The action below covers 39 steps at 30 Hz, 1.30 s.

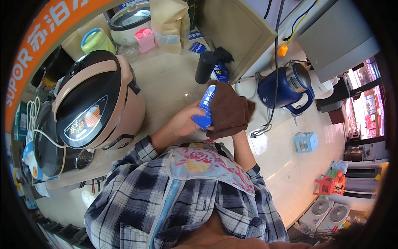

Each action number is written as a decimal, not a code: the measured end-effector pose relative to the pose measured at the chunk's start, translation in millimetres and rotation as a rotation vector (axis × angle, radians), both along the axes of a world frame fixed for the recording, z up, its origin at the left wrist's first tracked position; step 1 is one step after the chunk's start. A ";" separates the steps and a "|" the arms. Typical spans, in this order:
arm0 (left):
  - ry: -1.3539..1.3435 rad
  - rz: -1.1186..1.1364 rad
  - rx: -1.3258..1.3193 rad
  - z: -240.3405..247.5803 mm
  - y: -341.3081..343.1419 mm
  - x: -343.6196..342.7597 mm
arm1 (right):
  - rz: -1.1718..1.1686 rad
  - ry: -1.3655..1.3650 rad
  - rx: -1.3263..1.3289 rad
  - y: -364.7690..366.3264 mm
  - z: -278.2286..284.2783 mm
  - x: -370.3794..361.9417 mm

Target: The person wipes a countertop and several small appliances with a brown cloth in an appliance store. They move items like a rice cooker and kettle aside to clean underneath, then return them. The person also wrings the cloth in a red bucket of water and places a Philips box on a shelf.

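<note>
Left hand [185, 120] pinching blue card [202, 116], right hand [239, 135] beneath brown cloth [229, 110], grip unclear, counter [163, 81] edge near

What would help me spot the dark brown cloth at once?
Find the big pink-and-black rice cooker at the left of the pale wood-look counter. Go right to the person's left hand, which holds a flat blue-and-white printed card. The dark brown cloth shows directly right of that card: soft, matte and plain, unlike the bright, lettered card.
</note>
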<state>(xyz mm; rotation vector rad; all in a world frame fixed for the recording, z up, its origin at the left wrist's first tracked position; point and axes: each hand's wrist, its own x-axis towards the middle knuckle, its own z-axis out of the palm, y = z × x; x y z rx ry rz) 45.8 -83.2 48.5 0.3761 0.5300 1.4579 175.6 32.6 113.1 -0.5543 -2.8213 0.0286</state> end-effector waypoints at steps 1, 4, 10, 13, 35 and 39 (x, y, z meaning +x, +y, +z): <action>-0.105 -0.021 0.038 -4.5 -0.3 -1.4 | 0.035 -0.003 -0.007 -2.7 3.4 -3.8; -0.315 -0.041 0.087 -21.5 0.7 -2.1 | 0.077 0.041 0.013 -6.4 6.7 -7.6; -0.211 0.130 -0.159 -6.5 22.2 9.0 | -0.031 0.291 0.106 -13.8 -33.8 -25.9; -0.210 0.132 -0.193 -3.0 26.8 10.8 | -0.068 0.300 0.190 -14.2 -68.9 -25.9; -0.609 -0.007 0.135 -35.4 24.0 -2.8 | -0.013 0.541 -0.517 3.0 58.2 6.7; -0.549 -0.126 0.129 -40.9 31.3 8.2 | -0.202 0.348 -0.140 -2.9 -1.6 -3.6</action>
